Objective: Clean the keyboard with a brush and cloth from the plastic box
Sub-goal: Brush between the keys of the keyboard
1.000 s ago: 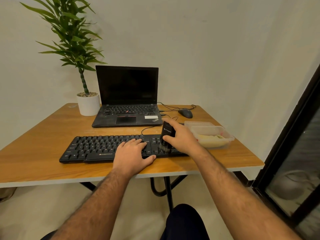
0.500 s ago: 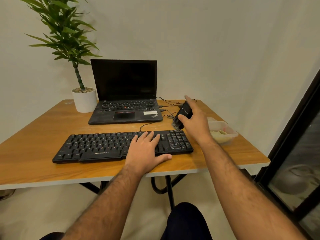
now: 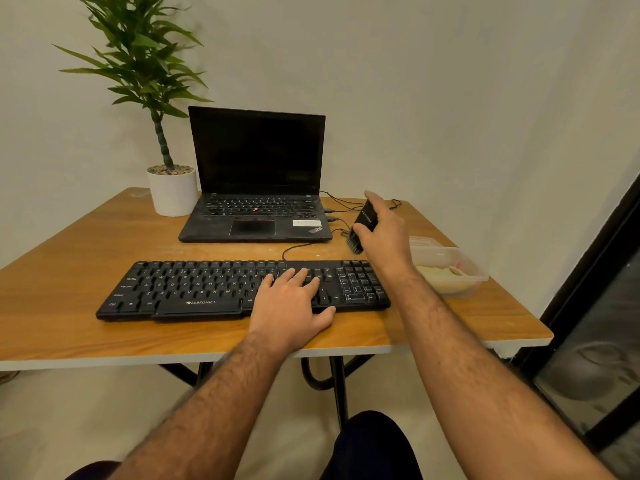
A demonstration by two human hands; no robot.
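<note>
From where I sit, my right hand [image 3: 384, 233] has its fingers and thumb curled round the brush [image 3: 362, 225], gripping the black body with the bristles pointing down, lifted clear of the bench [image 3: 69, 327] just behind the far right corner of the keyboard [image 3: 194, 289]. My left hand [image 3: 294, 303] lies flat with straight fingers on the keys just left of the number pad, holding nothing, only pressing the keyboard down. The plastic box [image 3: 465, 268] sits to the right of the keyboard, close to its right end, with what I take to be the cloth [image 3: 440, 277] lying pale inside it. The risks I see are mostly about the space behind the keyboard: the cable [image 3: 298, 247] that runs from the keyboard's back edge toward the laptop [image 3: 256, 188] lies right under the brush, and a low sweep there could snag it and drag the keyboard. If my left hand eases off, a firm stroke across the number pad may skid the keyboard toward the front edge of the bench, which is close. That flat hand also covers keys, so those would go unbrushed unless it shifts. A stroke carried too far right of the keyboard could knock the light box, which sits near the bench's right edge, and push dust into the cloth.
</note>
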